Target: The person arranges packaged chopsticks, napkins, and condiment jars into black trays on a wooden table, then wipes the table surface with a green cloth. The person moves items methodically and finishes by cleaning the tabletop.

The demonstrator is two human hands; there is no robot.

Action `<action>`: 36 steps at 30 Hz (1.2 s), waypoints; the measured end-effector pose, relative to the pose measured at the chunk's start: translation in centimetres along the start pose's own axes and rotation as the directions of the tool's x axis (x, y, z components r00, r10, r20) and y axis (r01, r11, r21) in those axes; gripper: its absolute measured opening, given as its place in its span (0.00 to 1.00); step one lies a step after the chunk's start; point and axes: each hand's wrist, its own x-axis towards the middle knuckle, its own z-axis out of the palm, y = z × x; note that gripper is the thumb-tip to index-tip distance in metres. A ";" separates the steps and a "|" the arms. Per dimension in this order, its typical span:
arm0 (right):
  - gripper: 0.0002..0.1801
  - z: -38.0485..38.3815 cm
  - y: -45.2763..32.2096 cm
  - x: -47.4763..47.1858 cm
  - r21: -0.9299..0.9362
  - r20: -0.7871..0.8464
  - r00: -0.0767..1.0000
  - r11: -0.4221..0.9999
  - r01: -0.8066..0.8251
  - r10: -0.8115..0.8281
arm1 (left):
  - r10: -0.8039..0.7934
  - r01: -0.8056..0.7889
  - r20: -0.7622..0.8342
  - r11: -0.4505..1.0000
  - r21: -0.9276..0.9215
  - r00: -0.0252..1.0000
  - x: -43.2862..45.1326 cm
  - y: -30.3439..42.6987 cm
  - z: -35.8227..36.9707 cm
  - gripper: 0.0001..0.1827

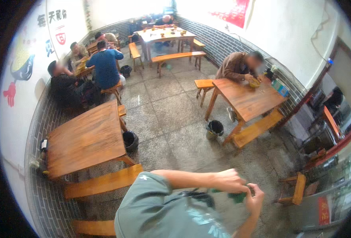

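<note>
My left hand [229, 180] is held in front of my body, its fingers curled toward my right hand [254, 197]. The fingertips of the two hands meet, with the right thumb and index finger pinched close together. Whether something small lies between them is too blurred to tell. A dark green thing [237, 197] shows just below my left hand and beside the right fingers; its kind is unclear, and I cannot tell if either hand touches it. My grey-green T-shirt [157, 208] fills the bottom of the view.
A wooden table [86, 139] with a bench [104, 181] stands left. At right, a person [238, 68] holds a bowl [254, 82] at another table [250, 98]. Waste bins [215, 128] stand on the tiled floor [175, 119]. More people sit farther back. A stool [299, 189] is at right.
</note>
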 end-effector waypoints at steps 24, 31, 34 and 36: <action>0.14 2.0 -0.8 1.2 -0.063 0.173 0.964 0.975 0.214 -0.201 | -0.492 0.412 0.218 0.850 0.326 0.843 -5.2 0.1 -1.1 0.19; 0.11 1.7 1.2 -0.8 -0.010 0.003 1.000 0.999 0.031 -0.031 | -0.345 0.309 0.071 0.901 0.304 0.936 -3.3 1.3 -0.1 0.11; 0.10 1.0 1.6 -2.4 0.072 -0.064 0.998 0.997 0.006 -0.002 | -0.280 0.270 0.020 0.941 0.203 0.960 -2.6 2.1 -0.5 0.12; 0.10 0.7 1.7 -3.5 0.136 -0.137 0.990 0.991 0.005 0.014 | -0.232 0.235 -0.041 0.970 0.069 0.972 -2.0 2.4 -0.7 0.13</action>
